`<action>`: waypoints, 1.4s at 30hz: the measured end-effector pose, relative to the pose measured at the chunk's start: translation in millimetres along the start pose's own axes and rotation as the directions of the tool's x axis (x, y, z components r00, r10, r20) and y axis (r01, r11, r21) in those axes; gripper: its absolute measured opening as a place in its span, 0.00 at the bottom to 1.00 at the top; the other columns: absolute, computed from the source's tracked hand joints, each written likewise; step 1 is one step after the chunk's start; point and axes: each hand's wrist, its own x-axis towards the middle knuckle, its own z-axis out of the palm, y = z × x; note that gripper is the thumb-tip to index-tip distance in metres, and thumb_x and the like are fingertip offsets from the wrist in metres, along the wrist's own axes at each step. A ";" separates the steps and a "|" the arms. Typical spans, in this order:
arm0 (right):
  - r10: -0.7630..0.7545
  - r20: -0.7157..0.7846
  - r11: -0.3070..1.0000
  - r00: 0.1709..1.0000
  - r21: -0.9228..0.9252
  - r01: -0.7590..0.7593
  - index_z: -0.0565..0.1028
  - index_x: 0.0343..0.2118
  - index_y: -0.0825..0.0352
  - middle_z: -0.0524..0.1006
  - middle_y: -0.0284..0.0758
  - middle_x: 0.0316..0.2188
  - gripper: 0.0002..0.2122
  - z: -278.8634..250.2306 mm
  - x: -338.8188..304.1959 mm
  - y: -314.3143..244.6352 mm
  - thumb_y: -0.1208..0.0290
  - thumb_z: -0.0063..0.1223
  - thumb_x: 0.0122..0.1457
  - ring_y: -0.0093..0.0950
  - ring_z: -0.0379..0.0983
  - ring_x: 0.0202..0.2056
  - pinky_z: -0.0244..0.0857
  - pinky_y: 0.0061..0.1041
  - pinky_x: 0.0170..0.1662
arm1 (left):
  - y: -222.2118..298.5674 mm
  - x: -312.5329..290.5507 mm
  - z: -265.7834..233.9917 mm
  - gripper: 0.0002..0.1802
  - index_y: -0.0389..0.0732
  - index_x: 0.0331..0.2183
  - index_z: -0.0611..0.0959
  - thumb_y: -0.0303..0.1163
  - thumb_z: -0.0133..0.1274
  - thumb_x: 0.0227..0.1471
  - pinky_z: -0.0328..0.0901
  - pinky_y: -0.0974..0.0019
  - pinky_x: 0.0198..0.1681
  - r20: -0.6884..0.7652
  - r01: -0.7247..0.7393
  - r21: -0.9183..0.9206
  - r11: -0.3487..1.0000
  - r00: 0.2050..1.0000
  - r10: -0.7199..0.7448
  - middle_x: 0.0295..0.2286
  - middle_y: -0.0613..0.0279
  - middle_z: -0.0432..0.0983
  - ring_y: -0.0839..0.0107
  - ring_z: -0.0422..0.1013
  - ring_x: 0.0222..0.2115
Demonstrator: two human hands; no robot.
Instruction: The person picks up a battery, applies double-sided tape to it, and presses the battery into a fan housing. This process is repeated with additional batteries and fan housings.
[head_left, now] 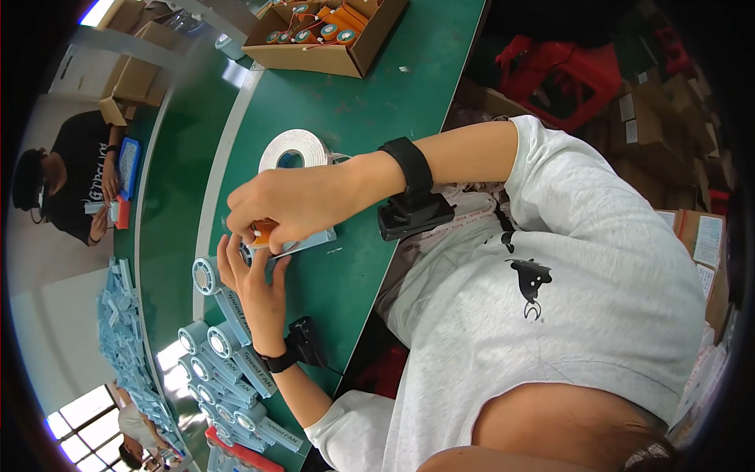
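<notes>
My right hand (295, 204) is closed in a pinch, its fingertips on a small orange wired part (263, 231), which looks like those in the carton. Below it, my left hand (255, 291) curls its fingers around the head end of a light-blue handheld fan housing (321, 238) lying on the green table. The housing's handle shows to the right of my fingers; most of the head is hidden by both hands. A thin wire (289, 249) runs by my left thumb. Just beyond my right hand lies a roll of white tape (292, 149).
Several light-blue fans (224, 370) are piled beside my left forearm, near a red fan handle (244, 455). An open carton (314, 57) holds orange wired parts. Light-blue pieces (126, 338) heap across the divider, where a co-worker (75, 177) handles parts by a blue tray (128, 169).
</notes>
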 end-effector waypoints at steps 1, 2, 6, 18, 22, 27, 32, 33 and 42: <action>0.013 0.021 1.000 1.000 -0.028 -0.013 0.69 0.26 0.70 0.68 0.35 0.24 0.10 0.8 -3.1 -1.4 0.80 0.53 0.37 0.29 0.68 0.24 0.61 0.24 0.28 | 0.6 -0.4 1.8 0.13 0.37 0.29 0.74 0.25 0.58 0.36 0.51 0.56 0.51 -0.028 0.005 -0.044 0.999 1.000 -0.006 0.49 0.57 0.59 0.54 0.50 0.53; 0.028 0.043 0.998 0.999 -0.055 -0.026 0.68 0.25 0.70 0.67 0.35 0.24 0.09 1.2 -6.7 -3.4 0.80 0.53 0.38 0.31 0.68 0.24 0.62 0.25 0.28 | 0.6 -0.6 3.5 0.11 0.37 0.28 0.73 0.24 0.57 0.38 0.52 0.57 0.50 -0.054 0.009 -0.089 0.996 0.998 -0.014 0.48 0.57 0.61 0.54 0.50 0.53; 0.008 0.045 0.990 0.999 -0.141 -0.001 0.68 0.24 0.70 0.65 0.36 0.24 0.07 7.0 -18.7 -6.3 0.81 0.52 0.39 0.34 0.68 0.25 0.62 0.28 0.28 | -4.8 0.7 4.0 0.08 0.36 0.27 0.70 0.23 0.53 0.42 0.55 0.61 0.47 -0.074 0.114 -0.479 0.870 0.983 -0.169 0.44 0.57 0.65 0.57 0.54 0.51; 0.227 0.370 0.834 0.901 -0.552 0.017 0.70 0.23 0.73 0.73 0.44 0.21 0.06 13.6 8.0 -0.1 0.79 0.53 0.40 0.39 0.72 0.24 0.66 0.33 0.24 | -17.5 -6.0 25.3 0.06 0.37 0.30 0.66 0.25 0.46 0.50 0.57 0.69 0.46 -0.266 0.102 -0.673 0.733 0.891 -0.369 0.45 0.55 0.64 0.66 0.60 0.46; 0.334 0.477 0.789 0.813 -0.614 0.036 0.73 0.24 0.72 0.74 0.44 0.21 0.08 24.4 25.9 10.8 0.78 0.54 0.38 0.38 0.73 0.23 0.66 0.33 0.25 | -22.3 -8.5 12.9 0.14 0.35 0.36 0.67 0.25 0.50 0.46 0.56 0.65 0.48 -0.098 0.137 -0.850 0.508 0.908 -0.408 0.45 0.52 0.63 0.64 0.61 0.45; 0.431 0.642 0.847 0.634 -0.531 -0.039 0.75 0.29 0.70 0.74 0.41 0.22 0.11 15.5 35.7 18.6 0.78 0.53 0.38 0.33 0.73 0.24 0.66 0.33 0.24 | -0.2 1.7 -12.0 0.27 0.33 0.44 0.66 0.24 0.55 0.39 0.56 0.63 0.48 -0.098 0.058 -0.437 0.897 0.989 -0.112 0.44 0.51 0.64 0.61 0.62 0.44; -0.037 0.107 0.996 0.994 0.088 0.028 0.72 0.39 0.69 0.75 0.43 0.25 0.13 10.0 -17.1 24.0 0.77 0.47 0.48 0.39 0.70 0.22 0.64 0.33 0.27 | -5.3 11.5 -34.0 0.36 0.34 0.48 0.65 0.21 0.57 0.33 0.57 0.63 0.47 -0.161 0.129 -0.309 0.942 0.969 -0.185 0.43 0.50 0.64 0.58 0.62 0.44; 0.073 -0.041 0.976 0.996 0.210 -0.063 0.72 0.40 0.68 0.75 0.43 0.27 0.13 10.1 -23.3 15.7 0.77 0.46 0.49 0.39 0.70 0.23 0.64 0.33 0.28 | 1.2 18.9 -42.4 0.35 0.34 0.48 0.66 0.20 0.57 0.33 0.57 0.63 0.47 -0.252 0.091 -0.298 0.950 0.953 -0.171 0.43 0.50 0.64 0.57 0.63 0.44; 0.377 -0.225 0.895 0.898 -0.160 -0.416 0.72 0.37 0.69 0.72 0.44 0.35 0.11 -73.9 4.3 -6.0 0.71 0.46 0.52 0.38 0.69 0.36 0.63 0.31 0.39 | -8.6 131.7 -45.2 0.33 0.31 0.47 0.65 0.19 0.55 0.34 0.57 0.63 0.47 -0.384 -0.124 -0.096 0.988 0.920 0.078 0.43 0.48 0.64 0.55 0.62 0.44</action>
